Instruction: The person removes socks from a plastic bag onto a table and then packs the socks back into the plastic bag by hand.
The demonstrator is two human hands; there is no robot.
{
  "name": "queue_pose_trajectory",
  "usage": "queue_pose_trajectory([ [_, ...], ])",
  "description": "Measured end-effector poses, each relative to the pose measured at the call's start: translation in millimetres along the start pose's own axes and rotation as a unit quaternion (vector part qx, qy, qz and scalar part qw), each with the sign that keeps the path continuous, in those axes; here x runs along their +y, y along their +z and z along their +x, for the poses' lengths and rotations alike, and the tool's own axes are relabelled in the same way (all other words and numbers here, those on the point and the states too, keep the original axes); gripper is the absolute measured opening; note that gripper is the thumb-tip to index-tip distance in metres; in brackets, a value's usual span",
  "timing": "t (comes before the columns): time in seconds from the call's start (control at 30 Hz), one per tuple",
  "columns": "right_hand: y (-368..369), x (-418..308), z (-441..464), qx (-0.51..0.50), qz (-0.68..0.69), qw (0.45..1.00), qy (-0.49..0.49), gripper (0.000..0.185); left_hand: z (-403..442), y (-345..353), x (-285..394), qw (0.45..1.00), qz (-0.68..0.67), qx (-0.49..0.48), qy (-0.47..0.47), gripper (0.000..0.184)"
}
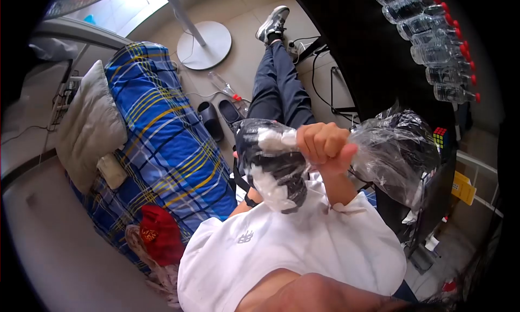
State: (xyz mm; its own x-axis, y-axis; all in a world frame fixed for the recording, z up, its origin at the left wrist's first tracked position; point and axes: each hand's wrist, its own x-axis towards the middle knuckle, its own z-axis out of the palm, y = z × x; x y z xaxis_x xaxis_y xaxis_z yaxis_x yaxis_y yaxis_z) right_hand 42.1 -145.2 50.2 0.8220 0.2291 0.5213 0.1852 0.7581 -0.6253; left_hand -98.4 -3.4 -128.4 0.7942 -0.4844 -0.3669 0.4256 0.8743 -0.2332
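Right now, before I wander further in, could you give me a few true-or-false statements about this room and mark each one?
1. The right hand grips some clear plastic. True.
2. The bottles have blue caps. False: the visible caps on the bottles are red.
3. A puzzle cube shows to the right of the clear plastic. True.
4. The dark slippers are being worn. False: the slippers lie on the floor.
5. The shirt is white. True.
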Motion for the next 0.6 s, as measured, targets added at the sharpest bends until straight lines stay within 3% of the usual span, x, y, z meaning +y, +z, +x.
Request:
queue_pose_trajectory([
  [0.07, -7, -8, -1, -0.017, -0.056, 0.998, 0.032, 0.055, 0, 10, 15, 1.0, 0.003, -0.031, 0.005, 0.082],
  [0.13, -3, -21, 3, 0.003, -0.232, 0.972, 0.025, 0.043, 1, 21, 34, 0.998, 0.014, -0.062, 0.007, 0.081],
  [0.17, -25, -26, -10, -0.073, -0.239, 0.968, 0.033, 0.043, 3, 26, 42, 0.997, 0.021, -0.074, 0.008, 0.081],
  [0.2, -26, -33, -3, -0.076, -0.245, 0.966, 0.023, 0.043, 6, 30, 49, 0.996, 0.024, -0.083, 0.002, 0.08],
  [0.27, -20, -48, 6, -0.174, -0.457, 0.871, 0.047, 0.063, 15, 36, 55, 0.995, 0.029, -0.095, -0.023, 0.08],
  [0.3, -28, -53, 1, -0.209, -0.519, 0.827, 0.06, 0.083, 20, 40, 56, 0.994, 0.029, -0.096, -0.038, 0.079],
  [0.33, -37, -58, -9, -0.198, -0.528, 0.824, 0.053, 0.083, 26, 43, 56, 0.994, 0.031, -0.091, -0.051, 0.079],
  [0.4, -62, -64, -35, -0.064, -0.453, 0.875, 0.154, 0.078, 39, 47, 56, 0.997, 0.027, -0.046, -0.054, 0.07],
  [0.5, -93, -83, -65, 0.134, -0.296, 0.904, 0.277, 0.073, 49, 59, 68, 0.996, 0.077, -0.026, 0.04, 0.063],
  [0.53, -76, -114, -54, 0.015, -0.5, 0.825, 0.264, 0.057, 52, 75, 75, 0.992, 0.099, -0.039, 0.072, 0.063],
  [0.57, -56, -145, -48, -0.102, -0.673, 0.693, 0.239, 0.044, 55, 95, 84, 0.985, 0.124, -0.053, 0.106, 0.062],
  [0.6, -60, -152, -60, -0.096, -0.675, 0.693, 0.233, 0.044, 60, 118, 91, 0.976, 0.15, -0.069, 0.143, 0.062],
])
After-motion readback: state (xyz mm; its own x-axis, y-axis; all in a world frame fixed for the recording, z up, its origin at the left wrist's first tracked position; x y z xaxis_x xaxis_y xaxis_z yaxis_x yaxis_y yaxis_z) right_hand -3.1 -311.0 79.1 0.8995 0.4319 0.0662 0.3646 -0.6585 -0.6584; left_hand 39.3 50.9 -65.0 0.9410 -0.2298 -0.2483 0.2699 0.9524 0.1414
